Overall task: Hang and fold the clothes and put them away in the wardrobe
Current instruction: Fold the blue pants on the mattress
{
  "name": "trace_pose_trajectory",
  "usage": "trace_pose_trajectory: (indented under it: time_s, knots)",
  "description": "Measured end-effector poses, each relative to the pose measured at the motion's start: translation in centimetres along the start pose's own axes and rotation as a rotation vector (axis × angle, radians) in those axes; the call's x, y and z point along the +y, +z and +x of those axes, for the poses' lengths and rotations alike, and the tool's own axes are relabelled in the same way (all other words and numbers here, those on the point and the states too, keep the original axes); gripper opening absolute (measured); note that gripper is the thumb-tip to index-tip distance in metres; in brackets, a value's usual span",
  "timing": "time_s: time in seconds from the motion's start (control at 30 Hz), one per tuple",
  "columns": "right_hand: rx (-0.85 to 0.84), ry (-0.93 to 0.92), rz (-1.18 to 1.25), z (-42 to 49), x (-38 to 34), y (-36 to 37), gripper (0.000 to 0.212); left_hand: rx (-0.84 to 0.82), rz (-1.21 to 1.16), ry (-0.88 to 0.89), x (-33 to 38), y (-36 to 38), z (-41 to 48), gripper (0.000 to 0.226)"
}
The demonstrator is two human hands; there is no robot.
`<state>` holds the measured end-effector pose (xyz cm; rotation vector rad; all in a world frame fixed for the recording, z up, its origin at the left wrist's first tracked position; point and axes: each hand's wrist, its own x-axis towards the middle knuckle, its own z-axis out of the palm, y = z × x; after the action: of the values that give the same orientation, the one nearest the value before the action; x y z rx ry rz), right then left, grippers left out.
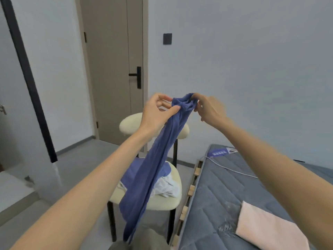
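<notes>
A blue knitted garment hangs bunched and long from both my hands, held up in front of me above a chair. My left hand pinches its top edge between thumb and fingers. My right hand grips the same top edge just to the right, fingers curled into the fabric. More clothes lie on the chair seat: a lilac-blue piece and a white piece. A folded pink cloth lies on the mattress at the lower right.
A cream chair with black legs stands straight ahead. A grey quilted mattress on wooden slats lies to the right, with a white cable across it. Behind are a closed door and, at the left, a dark-edged panel.
</notes>
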<state>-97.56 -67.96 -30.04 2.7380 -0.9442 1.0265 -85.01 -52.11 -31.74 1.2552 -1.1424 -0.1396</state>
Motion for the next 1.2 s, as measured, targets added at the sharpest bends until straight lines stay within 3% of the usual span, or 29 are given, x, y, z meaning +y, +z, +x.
trace_pose_trajectory:
  time_s: [0.4, 0.7, 0.93, 1.2]
  knots:
    - [0.089, 0.391, -0.217, -13.5, 19.1, -10.8, 0.046, -0.333, -0.298, -0.074, 5.6, 23.7, -5.0, 0.027]
    - [0.275, 0.674, -0.244, -23.6, 26.8, -19.6, 0.05, -0.527, -0.461, -0.049, 11.7, 35.8, -9.8, 0.028]
    - [0.39, 0.808, -0.291, -30.9, 29.2, -22.9, 0.041, -0.652, -0.646, -0.159, 13.8, 40.9, -16.0, 0.029]
    - [0.149, 0.703, -0.359, -34.3, 29.3, -18.1, 0.03, -0.67, -0.653, -0.405, 7.3, 39.8, -20.7, 0.028]
